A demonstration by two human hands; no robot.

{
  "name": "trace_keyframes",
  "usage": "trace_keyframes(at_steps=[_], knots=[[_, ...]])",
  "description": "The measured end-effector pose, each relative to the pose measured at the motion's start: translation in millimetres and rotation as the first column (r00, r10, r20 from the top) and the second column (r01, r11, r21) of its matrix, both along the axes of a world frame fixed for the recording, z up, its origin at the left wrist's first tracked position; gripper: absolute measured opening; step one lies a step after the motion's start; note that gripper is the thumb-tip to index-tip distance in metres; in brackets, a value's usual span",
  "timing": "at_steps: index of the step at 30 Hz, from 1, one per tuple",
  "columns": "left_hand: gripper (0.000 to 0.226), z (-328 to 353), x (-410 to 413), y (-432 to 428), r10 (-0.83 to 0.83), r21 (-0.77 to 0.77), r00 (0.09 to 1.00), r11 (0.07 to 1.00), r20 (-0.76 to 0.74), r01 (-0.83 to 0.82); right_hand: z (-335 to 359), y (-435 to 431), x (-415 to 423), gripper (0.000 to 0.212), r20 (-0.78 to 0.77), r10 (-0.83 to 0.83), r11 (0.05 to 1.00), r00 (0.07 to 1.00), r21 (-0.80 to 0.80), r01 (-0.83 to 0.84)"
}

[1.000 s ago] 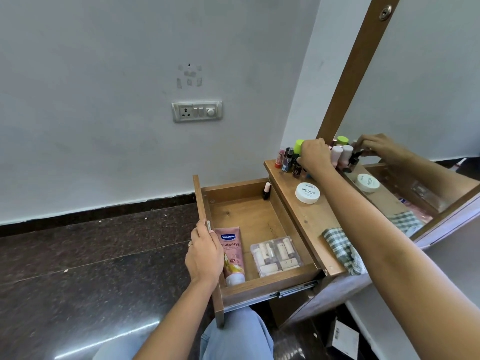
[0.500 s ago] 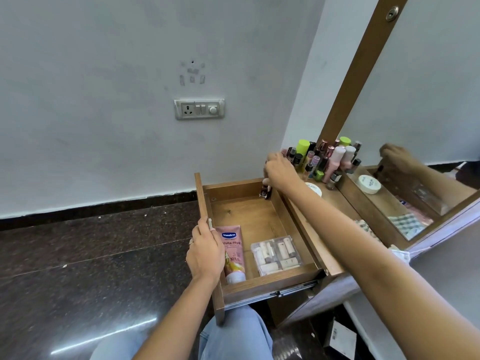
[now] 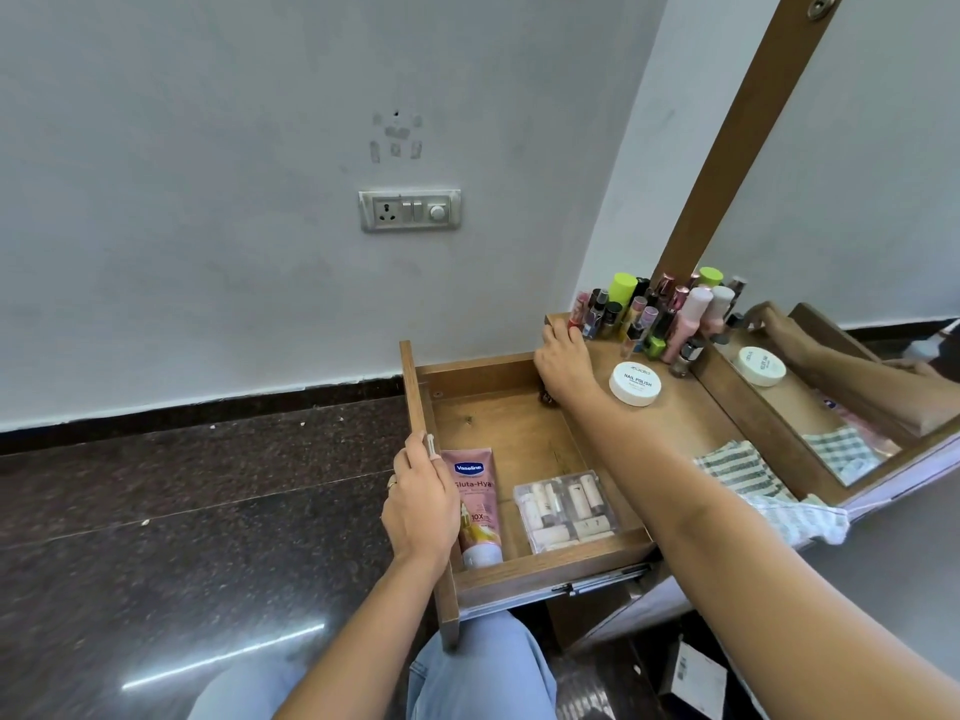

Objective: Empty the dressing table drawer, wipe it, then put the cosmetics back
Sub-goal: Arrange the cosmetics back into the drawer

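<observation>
Drawer of a wooden dressing table, pulled well out over the person's denim-clad knee, seen from above by a head camera. Nearest, the left hand grips the drawer's front panel, fingers curled over its top edge and pressed together beside a small pale handle. Inside, just past that hand, a pink tube lies flat along the front. Beside it sits a clear box of small pale cosmetics. The rest of the drawer's floor is bare wood, so the refilling looks only begun.

Further on, the right hand hovers at the drawer's far right corner, fingers close together and pointing towards the corner of the tabletop. A small dark bottle shows beneath the palm, but whether the fingers hold anything cannot be told.

Beyond lie a white tub, a checked cloth to the right at the table's edge, and a tight cluster of upright bottles against the mirror.

The risk lies in those bottles. They stand crowded and touching near the table's corner, so a hasty reach could topple several, sending glass into the drawer or onto the stone floor.
</observation>
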State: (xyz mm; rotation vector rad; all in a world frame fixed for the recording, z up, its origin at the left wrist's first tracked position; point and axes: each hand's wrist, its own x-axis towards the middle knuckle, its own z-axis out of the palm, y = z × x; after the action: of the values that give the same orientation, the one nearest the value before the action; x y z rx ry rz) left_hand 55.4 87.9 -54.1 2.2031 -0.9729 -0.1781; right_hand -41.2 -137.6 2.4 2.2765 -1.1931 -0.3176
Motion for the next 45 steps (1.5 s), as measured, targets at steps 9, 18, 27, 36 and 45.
trace_keyframes(at_steps=[9, 18, 27, 36, 45], knots=[[0.036, 0.2, 0.3, -0.4, 0.001, 0.006, 1.0, 1.0, -0.002, -0.001, -8.4, 1.1, -5.4, 0.031, -0.062, 0.012, 0.999, 0.998, -0.034, -0.014], [0.036, 2.0, 0.8, 1.2, -0.007, 0.013, 1.0, 1.0, -0.005, 0.007, 18.3, -9.9, -2.6, 0.026, 0.214, -0.009, 1.0, 0.977, -0.012, 0.012], [0.036, 0.4, 0.2, 0.4, -0.004, 0.005, 1.0, 1.0, -0.002, 0.004, 86.3, -53.6, -57.6, 0.023, 0.62, -0.254, 0.949, 0.742, 0.013, 0.314], [0.036, 1.2, -0.4, 0.6, 0.001, -0.006, 1.0, 1.0, -0.007, -0.001, 76.7, -47.2, -50.5, 0.029, 0.488, -0.29, 0.956, 0.823, 0.106, 0.274], [0.037, -3.0, 1.3, -1.0, 0.005, -0.002, 1.0, 1.0, -0.008, -0.005, 33.5, -133.4, -69.8, 0.028, 0.565, -0.364, 0.93, 0.741, 0.174, 0.324]])
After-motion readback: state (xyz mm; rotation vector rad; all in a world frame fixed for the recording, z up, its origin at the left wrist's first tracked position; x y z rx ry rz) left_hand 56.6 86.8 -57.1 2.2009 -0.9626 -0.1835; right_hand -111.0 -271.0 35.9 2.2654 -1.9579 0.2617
